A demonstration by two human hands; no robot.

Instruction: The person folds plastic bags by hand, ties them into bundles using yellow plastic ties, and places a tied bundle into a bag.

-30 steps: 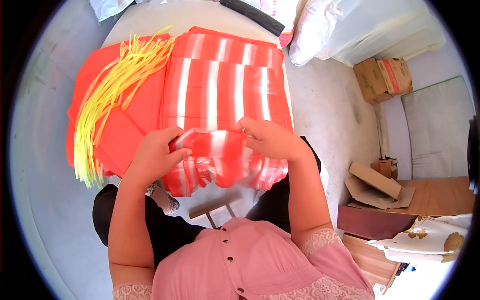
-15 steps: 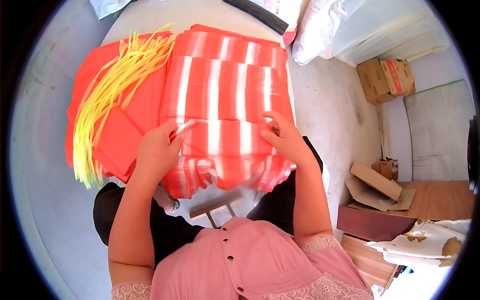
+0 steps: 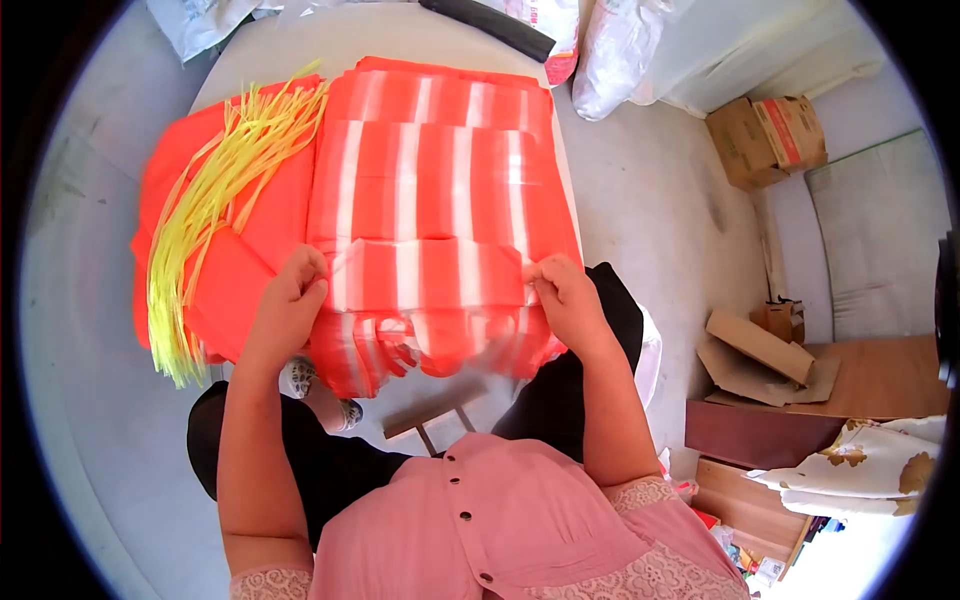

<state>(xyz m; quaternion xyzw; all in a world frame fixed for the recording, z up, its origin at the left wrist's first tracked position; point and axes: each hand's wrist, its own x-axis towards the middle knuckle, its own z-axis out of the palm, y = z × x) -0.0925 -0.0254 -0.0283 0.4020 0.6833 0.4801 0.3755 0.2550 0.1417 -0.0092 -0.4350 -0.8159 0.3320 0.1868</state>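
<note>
A stack of red and white striped fabric [image 3: 435, 180] lies on the table in front of me, its loose, bunched edge hanging over the near side. Across its front runs a folded band. At the band's left end, my left hand [image 3: 290, 295] has its thumb and fingers closed on the striped fabric. My right hand [image 3: 570, 300] pinches the right end in the same way, so the band lies fairly flat between them. Left of the stack is plain red fabric [image 3: 235, 290], with a bundle of yellow strips [image 3: 205, 210] draped over it.
The pale table [image 3: 300, 45] shows behind the fabric, with a black roll [image 3: 490, 28] at its far edge. White plastic bags [image 3: 620, 60] stand beyond. To the right are a cardboard box [image 3: 765, 140] and flattened cardboard [image 3: 765, 360] on a wooden surface. A stool bar [image 3: 430, 408] shows below.
My left hand has moved left and my right hand has closed on the right end. The fabric edge, earlier turned up at the left, now lies spread between them. The view has shifted slightly.
</note>
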